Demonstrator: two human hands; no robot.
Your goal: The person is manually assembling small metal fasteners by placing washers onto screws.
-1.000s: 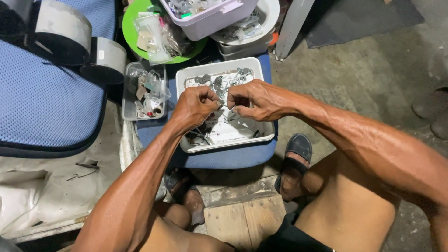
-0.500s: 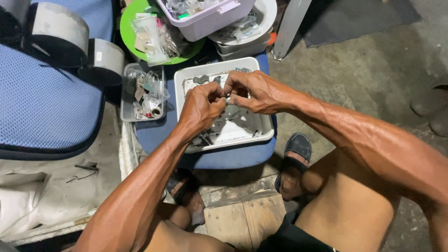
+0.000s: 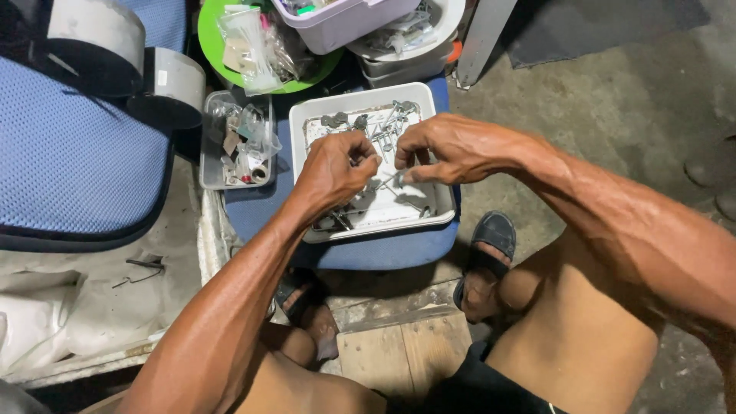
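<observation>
A small metal part point(image 3: 399, 178) is being pinched in the closed fingers of the right hand point(image 3: 448, 149), just above the white tray point(image 3: 441, 205) of screws and metal bits that is sitting on a blue padded stool point(image 3: 383, 249). The left hand point(image 3: 333, 169) is hovering beside it over the tray, fingers curled shut, though what they are gripping is too small to tell. A clear box point(image 3: 236, 142) of odds and ends is lying just left of the tray, with a green plate point(image 3: 211, 34) and a lilac tub point(image 3: 345, 27) sitting beyond.
</observation>
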